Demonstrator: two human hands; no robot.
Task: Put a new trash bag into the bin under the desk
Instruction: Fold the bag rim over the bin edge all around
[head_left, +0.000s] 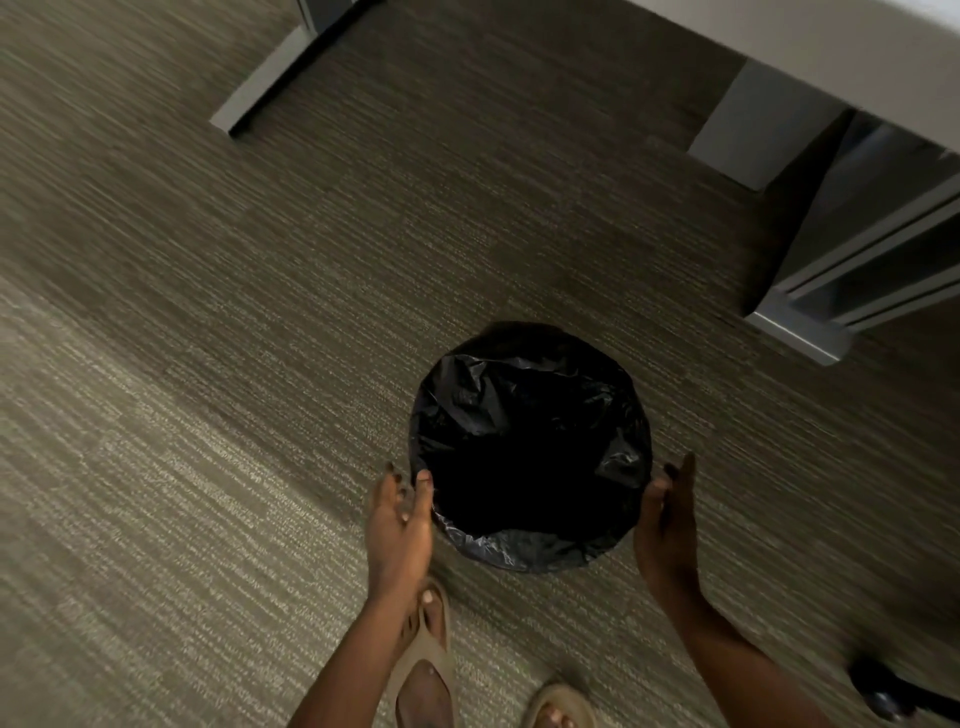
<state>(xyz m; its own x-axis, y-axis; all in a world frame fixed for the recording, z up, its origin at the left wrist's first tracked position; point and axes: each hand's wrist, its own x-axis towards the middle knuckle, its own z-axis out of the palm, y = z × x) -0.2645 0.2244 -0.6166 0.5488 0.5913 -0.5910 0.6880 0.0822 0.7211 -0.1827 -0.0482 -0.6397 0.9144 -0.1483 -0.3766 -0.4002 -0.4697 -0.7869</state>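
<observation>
On the carpet (208, 415), your left hand (399, 525) and right hand (667, 525) flank the bagged bin (530, 447), fingers extended, each grip open, left fingertips touching the bag's rim.

A round bin (530, 447) lined with a black trash bag (519, 395) stands on the carpet (208, 364) (near the desk (831, 47) legs). The left hand (400, 525) and right hand (667, 525) flank its rim, fingers (423, 488) loosely spread.
</observation>
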